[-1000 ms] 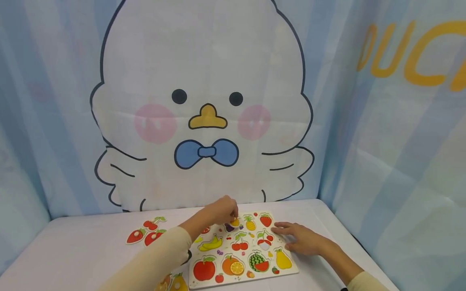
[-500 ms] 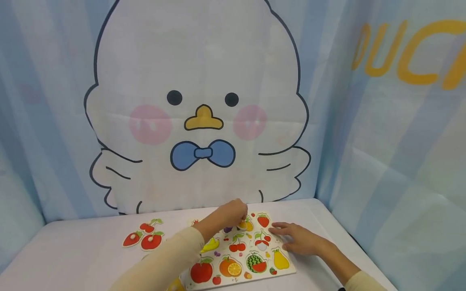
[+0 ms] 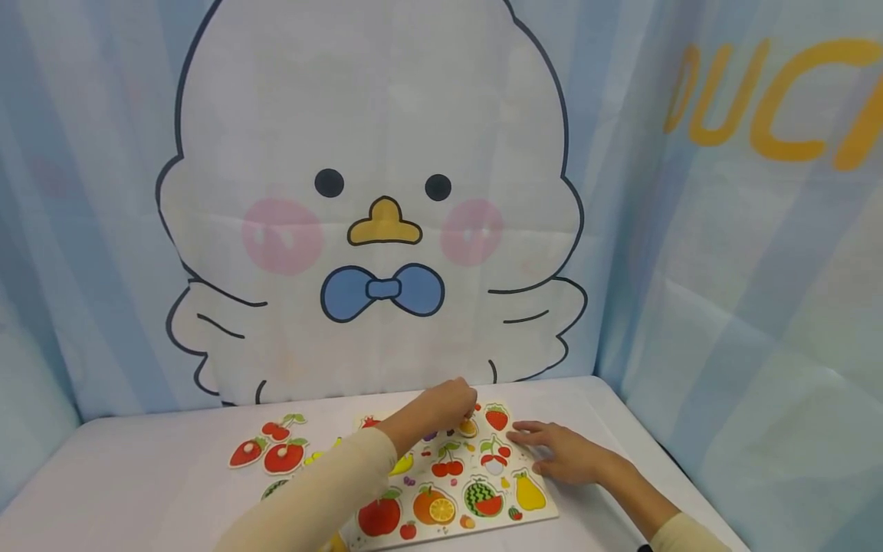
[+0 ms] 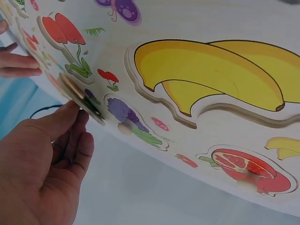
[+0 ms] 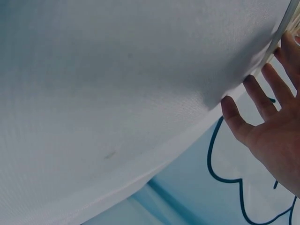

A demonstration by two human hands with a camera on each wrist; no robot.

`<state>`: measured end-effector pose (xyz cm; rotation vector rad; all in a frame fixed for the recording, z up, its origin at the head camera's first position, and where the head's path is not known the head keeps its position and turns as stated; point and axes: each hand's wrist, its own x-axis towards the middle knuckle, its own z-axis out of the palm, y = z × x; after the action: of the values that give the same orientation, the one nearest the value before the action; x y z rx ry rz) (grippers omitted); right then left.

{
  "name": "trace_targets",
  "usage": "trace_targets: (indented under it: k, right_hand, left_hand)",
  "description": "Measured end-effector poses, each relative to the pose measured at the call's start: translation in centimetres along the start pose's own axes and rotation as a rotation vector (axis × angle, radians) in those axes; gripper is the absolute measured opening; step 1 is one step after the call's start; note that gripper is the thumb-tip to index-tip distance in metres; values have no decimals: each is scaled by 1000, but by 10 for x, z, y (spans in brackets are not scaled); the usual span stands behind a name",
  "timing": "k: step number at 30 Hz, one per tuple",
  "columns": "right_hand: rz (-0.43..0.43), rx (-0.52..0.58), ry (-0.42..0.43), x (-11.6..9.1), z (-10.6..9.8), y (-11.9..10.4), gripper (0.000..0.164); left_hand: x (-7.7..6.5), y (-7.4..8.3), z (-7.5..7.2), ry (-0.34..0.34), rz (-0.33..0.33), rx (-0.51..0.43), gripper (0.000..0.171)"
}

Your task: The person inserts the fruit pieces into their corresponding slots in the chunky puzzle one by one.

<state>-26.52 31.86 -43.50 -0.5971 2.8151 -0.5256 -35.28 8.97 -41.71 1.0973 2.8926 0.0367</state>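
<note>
A white fruit puzzle board (image 4: 168, 21) lies on the table under both hands. My left hand (image 3: 444, 406) is over its far side and pinches a yellow puzzle piece (image 3: 468, 427) between thumb and fingers. In the left wrist view that piece (image 4: 80, 96) stands tilted, edge-on, against the board beside the grape piece (image 4: 124, 115); its picture is hard to make out. My right hand (image 3: 569, 454) has its fingers spread along the board's right edge. The right wrist view shows the fingers of that hand (image 5: 274, 112) fairly straight, with the tips at the edge.
Loose pieces lie left of the board: a strawberry (image 3: 246, 452), a round red fruit (image 3: 284, 457), cherries (image 3: 281, 427) and a partly covered watermelon (image 3: 274, 487). The left sleeve (image 3: 324, 498) hides part of the board. A curtain with a cartoon duck (image 3: 386, 138) hangs behind the table.
My left hand has carried the yellow piece rightward from beside the grapes to the pineapple place in the far row. The right hand stays at the board's edge. The head view shifted slightly.
</note>
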Motion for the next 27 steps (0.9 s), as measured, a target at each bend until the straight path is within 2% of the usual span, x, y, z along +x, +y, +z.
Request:
trace_targets:
  k: [17,21,27]
  right_hand:
    - [-13,22,-7,-3,2,-5,55]
    - [-11,19,-8,-2,2,-5,55]
    - [10,13,-4,-2,-2,-6,55]
  left_hand:
    - [-6,5,0,-40,-12,-36,13]
    - [-8,5,-2,-72,-14,-65,12]
    - [-7,0,-8,-96,61,-95,18]
